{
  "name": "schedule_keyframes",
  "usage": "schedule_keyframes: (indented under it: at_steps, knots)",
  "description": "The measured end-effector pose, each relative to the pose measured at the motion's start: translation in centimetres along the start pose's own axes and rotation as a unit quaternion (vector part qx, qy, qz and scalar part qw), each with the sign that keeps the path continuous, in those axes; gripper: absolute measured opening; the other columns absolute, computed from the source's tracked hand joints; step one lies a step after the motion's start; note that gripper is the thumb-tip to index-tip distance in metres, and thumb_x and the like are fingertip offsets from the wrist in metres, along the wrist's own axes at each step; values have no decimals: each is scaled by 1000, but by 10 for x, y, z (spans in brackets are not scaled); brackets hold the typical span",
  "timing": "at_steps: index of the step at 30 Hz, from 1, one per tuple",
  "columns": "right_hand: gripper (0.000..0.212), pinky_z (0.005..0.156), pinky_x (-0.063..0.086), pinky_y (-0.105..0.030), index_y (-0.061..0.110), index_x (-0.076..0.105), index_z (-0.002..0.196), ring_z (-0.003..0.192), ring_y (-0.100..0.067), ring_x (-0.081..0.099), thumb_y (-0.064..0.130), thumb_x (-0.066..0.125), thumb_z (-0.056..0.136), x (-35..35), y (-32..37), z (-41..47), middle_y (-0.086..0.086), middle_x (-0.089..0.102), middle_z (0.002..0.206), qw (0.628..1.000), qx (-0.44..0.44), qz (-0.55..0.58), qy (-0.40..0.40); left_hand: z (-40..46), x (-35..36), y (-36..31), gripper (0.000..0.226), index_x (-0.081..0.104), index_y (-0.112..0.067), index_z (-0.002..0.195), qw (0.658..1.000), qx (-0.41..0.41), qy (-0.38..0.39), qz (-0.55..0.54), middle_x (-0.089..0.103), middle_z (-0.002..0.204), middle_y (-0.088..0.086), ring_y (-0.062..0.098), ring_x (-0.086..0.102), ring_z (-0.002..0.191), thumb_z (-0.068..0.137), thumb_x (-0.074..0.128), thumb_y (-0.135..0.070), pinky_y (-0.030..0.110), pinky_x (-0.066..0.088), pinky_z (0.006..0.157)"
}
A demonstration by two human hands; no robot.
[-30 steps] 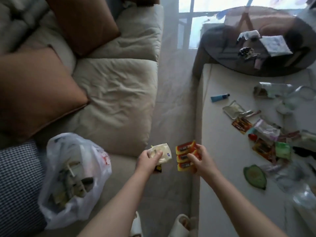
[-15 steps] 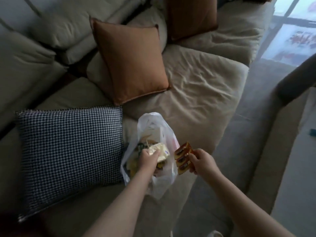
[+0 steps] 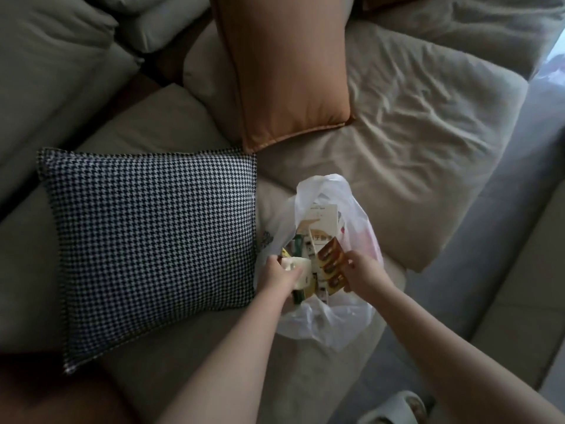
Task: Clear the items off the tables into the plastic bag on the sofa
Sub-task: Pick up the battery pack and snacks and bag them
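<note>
I see both hands over the open mouth of the bag (image 3: pixel 333 319), which sits on the sofa (image 3: pixel 428 142) near its front edge, just right of the checked cushion (image 3: pixel 146 249). My left hand (image 3: pixel 279 275) is curled around a pale packet (image 3: pixel 301 267), fingers pressed to it. My right hand (image 3: pixel 363 272) pinches a strip of orange sachets (image 3: pixel 331 266) by its right edge, held above the boxes and wrappers in the bag. An orange cushion (image 3: pixel 284 68) stands behind it.
</note>
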State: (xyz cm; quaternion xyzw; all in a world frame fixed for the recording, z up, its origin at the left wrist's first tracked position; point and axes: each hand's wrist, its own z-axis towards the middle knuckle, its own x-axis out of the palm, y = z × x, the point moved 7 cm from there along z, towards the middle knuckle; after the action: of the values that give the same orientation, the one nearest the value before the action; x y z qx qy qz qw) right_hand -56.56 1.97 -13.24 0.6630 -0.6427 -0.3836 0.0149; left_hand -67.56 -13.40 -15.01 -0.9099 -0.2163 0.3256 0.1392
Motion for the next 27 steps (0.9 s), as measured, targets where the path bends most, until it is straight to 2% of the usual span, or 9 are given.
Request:
schedule_keyframes:
  at_steps: [2, 4, 7, 10, 14, 17, 20, 23, 27]
  knots:
    - [34, 81, 56, -42, 14, 52, 125, 87, -26, 64, 11, 37, 95, 7, 1, 7, -14, 65, 105, 999, 2, 34, 8, 9, 3, -1, 53, 46, -18, 130, 1000, 5, 11, 8, 56, 119, 5, 25, 58, 102, 83, 68, -29, 37, 55, 85]
    - [32, 84, 56, -41, 13, 51, 126, 94, -25, 64, 12, 39, 97, 11, 1, 11, -13, 63, 110, 999, -1, 34, 12, 14, 6, -2, 61, 41, -20, 136, 999, 12, 23, 25, 55, 124, 5, 25, 57, 109, 82, 70, -25, 37, 51, 92]
    - [31, 83, 55, -35, 15, 48, 127, 92, -23, 62, 18, 38, 97, 12, -1, 13, -10, 63, 106, 1000, -10, -20, 17, 17, 7, -5, 76, 30, -24, 146, 999, 24, 24, 40, 48, 137, 4, 26, 52, 122, 82, 71, -18, 41, 48, 99]
    - [39, 90, 50, -38, 11, 42, 132, 103, -28, 60, 9, 42, 93, 13, -3, 14, -12, 61, 116, 994, -37, -97, 38, 18, 2, -9, 80, 26, -25, 148, 995, 39, 6, 87, 35, 150, 5, 27, 40, 135, 83, 70, -16, 44, 44, 105]
    - [38, 100, 45, -39, 14, 54, 127, 116, -27, 54, 6, 45, 91, 19, -2, 10, -8, 55, 128, 974, -88, -187, 95, 16, -10, -19, 70, 29, -23, 147, 989, 54, -38, 135, 37, 150, 6, 27, 40, 135, 87, 65, -17, 43, 42, 107]
    - [30, 100, 47, -37, 20, 58, 120, 115, -22, 55, 13, 52, 91, 14, 6, 7, -3, 56, 129, 965, -135, -219, 50, 8, -8, -28, 66, 33, -21, 146, 985, 69, -32, 156, 43, 145, 6, 27, 45, 130, 87, 65, -17, 40, 45, 104]
    - [24, 95, 50, -34, 21, 60, 115, 107, -20, 58, 20, 54, 92, 7, 7, 0, -2, 60, 123, 970, -141, -198, 25, -8, 5, -37, 58, 39, -21, 140, 979, 91, -15, 181, 50, 138, 4, 25, 52, 121, 88, 63, -20, 40, 49, 98]
    - [30, 91, 50, -34, 21, 55, 123, 106, -21, 58, 20, 49, 94, -6, 2, -10, -3, 61, 123, 971, -136, -196, 13, -26, 23, -47, 54, 39, -23, 139, 969, 123, 2, 214, 56, 129, 2, 23, 57, 112, 89, 60, -25, 42, 51, 93]
    - [35, 95, 45, -38, 19, 50, 128, 115, -27, 54, 20, 45, 93, -29, -24, -24, -5, 57, 128, 965, -103, -241, -8, -53, 51, -64, 42, 46, -24, 133, 942, 166, 19, 290, 61, 119, 2, 22, 60, 105, 92, 54, -30, 37, 52, 86]
